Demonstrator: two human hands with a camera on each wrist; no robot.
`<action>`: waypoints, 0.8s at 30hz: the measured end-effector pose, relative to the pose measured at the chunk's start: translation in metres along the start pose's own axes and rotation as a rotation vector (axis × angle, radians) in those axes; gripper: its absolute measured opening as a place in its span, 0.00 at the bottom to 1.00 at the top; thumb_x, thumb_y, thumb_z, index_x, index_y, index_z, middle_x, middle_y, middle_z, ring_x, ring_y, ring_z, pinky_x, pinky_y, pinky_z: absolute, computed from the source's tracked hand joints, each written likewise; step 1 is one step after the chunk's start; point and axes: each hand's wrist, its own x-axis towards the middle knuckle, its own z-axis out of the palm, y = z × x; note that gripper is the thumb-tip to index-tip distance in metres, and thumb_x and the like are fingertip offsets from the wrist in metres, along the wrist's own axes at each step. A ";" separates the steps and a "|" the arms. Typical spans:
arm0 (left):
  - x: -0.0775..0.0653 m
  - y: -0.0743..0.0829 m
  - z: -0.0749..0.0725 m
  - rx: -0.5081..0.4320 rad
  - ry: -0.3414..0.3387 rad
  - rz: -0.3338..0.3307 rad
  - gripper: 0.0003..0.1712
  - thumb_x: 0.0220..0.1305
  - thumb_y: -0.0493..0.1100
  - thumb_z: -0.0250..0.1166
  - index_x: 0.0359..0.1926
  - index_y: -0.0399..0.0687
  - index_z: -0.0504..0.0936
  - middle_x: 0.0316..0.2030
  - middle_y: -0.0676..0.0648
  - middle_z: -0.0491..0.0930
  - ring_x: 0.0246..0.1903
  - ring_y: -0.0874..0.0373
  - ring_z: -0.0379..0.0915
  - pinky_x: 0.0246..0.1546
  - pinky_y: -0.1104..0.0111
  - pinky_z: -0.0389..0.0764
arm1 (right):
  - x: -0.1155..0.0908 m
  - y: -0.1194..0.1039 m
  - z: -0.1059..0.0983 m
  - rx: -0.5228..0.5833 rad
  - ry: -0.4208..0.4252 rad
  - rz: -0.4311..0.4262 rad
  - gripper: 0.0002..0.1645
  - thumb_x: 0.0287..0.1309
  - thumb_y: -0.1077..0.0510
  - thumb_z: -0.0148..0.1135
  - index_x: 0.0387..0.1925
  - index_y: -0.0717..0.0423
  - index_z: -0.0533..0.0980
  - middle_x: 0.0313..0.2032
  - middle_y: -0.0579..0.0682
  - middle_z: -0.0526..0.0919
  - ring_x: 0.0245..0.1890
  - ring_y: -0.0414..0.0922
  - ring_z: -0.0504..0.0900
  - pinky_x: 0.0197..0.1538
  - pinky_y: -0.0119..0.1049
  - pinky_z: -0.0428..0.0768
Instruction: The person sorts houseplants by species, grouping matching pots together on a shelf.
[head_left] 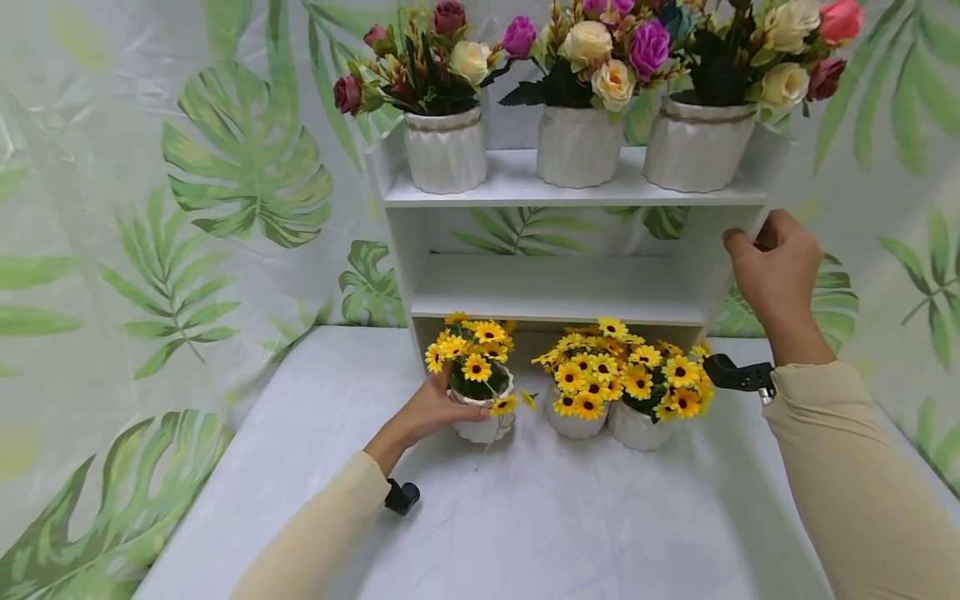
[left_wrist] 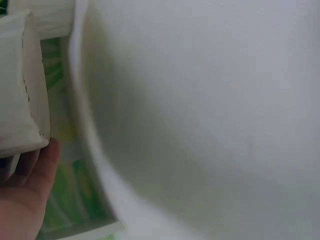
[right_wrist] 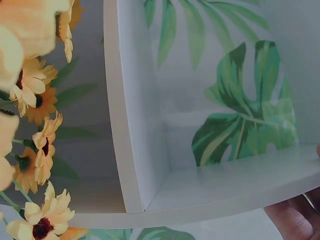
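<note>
My left hand (head_left: 435,408) grips a white ribbed flowerpot (head_left: 483,427) of yellow daisy-like flowers (head_left: 476,367) in front of the shelf's lower left. In the left wrist view the pot (left_wrist: 17,90) shows its underside edge, with fingers (left_wrist: 42,170) against its wall. At the upper right, my right hand (head_left: 780,267) holds the right side panel of the white shelf (head_left: 558,287), thumb at the front edge. The right wrist view shows part of that hand (right_wrist: 295,217) at the shelf's outer side (right_wrist: 240,200).
Two more pots of yellow flowers, one central (head_left: 576,421) and one to its right (head_left: 637,427), stand close together before the lower shelf. Three white pots with roses (head_left: 446,154) stand on the top level. A leaf-patterned sheet (head_left: 247,158) hangs behind the white table (head_left: 525,517).
</note>
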 end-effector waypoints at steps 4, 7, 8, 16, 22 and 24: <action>-0.017 0.013 -0.017 0.026 0.016 0.090 0.65 0.48 0.52 0.78 0.79 0.50 0.47 0.77 0.41 0.54 0.75 0.45 0.55 0.72 0.46 0.63 | 0.000 0.002 0.004 0.002 -0.004 -0.003 0.29 0.64 0.44 0.54 0.60 0.55 0.76 0.57 0.57 0.82 0.42 0.29 0.77 0.44 0.26 0.76; -0.025 0.030 -0.027 0.025 0.010 0.163 0.59 0.49 0.51 0.78 0.77 0.60 0.52 0.73 0.47 0.62 0.73 0.49 0.59 0.71 0.48 0.64 | 0.000 0.002 0.004 0.008 0.006 0.004 0.28 0.64 0.44 0.54 0.61 0.54 0.75 0.56 0.54 0.82 0.42 0.28 0.76 0.47 0.27 0.77; -0.027 0.036 -0.030 0.022 0.000 0.187 0.57 0.50 0.50 0.77 0.76 0.61 0.54 0.72 0.48 0.64 0.71 0.49 0.62 0.70 0.48 0.66 | 0.000 0.002 0.003 0.009 0.009 0.008 0.28 0.64 0.44 0.54 0.61 0.53 0.75 0.54 0.52 0.82 0.42 0.27 0.76 0.47 0.27 0.77; -0.032 0.068 -0.037 0.028 -0.012 0.254 0.50 0.51 0.47 0.77 0.72 0.61 0.59 0.68 0.50 0.69 0.68 0.51 0.66 0.69 0.50 0.69 | 0.000 0.004 0.000 0.011 0.005 0.023 0.27 0.63 0.44 0.55 0.59 0.52 0.77 0.47 0.41 0.82 0.37 0.23 0.73 0.41 0.20 0.71; -0.037 0.081 -0.035 -0.008 -0.049 0.283 0.52 0.52 0.43 0.76 0.73 0.54 0.57 0.69 0.47 0.68 0.68 0.50 0.66 0.68 0.51 0.71 | 0.001 0.003 0.001 0.000 0.005 0.021 0.29 0.64 0.43 0.54 0.61 0.52 0.76 0.53 0.49 0.83 0.41 0.26 0.75 0.42 0.23 0.73; -0.037 0.088 -0.033 -0.013 -0.062 0.307 0.52 0.52 0.42 0.75 0.74 0.52 0.57 0.69 0.47 0.68 0.67 0.50 0.67 0.66 0.53 0.73 | 0.001 0.002 0.000 0.000 -0.001 0.027 0.29 0.64 0.43 0.54 0.61 0.51 0.75 0.57 0.52 0.82 0.44 0.29 0.76 0.45 0.25 0.75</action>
